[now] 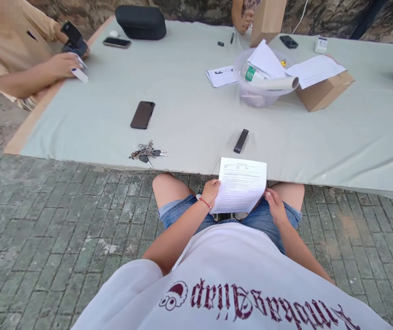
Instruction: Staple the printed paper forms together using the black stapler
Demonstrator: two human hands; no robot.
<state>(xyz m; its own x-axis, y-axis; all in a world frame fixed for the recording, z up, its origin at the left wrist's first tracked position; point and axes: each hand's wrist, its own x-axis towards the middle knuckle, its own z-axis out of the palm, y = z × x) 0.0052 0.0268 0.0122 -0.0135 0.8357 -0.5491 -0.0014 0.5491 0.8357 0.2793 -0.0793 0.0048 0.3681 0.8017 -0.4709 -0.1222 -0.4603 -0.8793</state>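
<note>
The printed sheet (241,185) is held over the lap, just short of the table's near edge (182,168), its long axis running away from the body. The left hand (211,191) pinches its left edge, fingers closed on the paper. The right hand (275,206) lies at its lower right corner, touching it; whether it grips is unclear. Beyond, near that edge, lie a black stick (241,140), keys (147,151) and a phone (142,114).

My printed sheet (241,184) was white with fine black lines; the tablecloth (189,105) pale grey-green, the phone (142,114) black, my shorts (179,211) faded blue denim.
</note>
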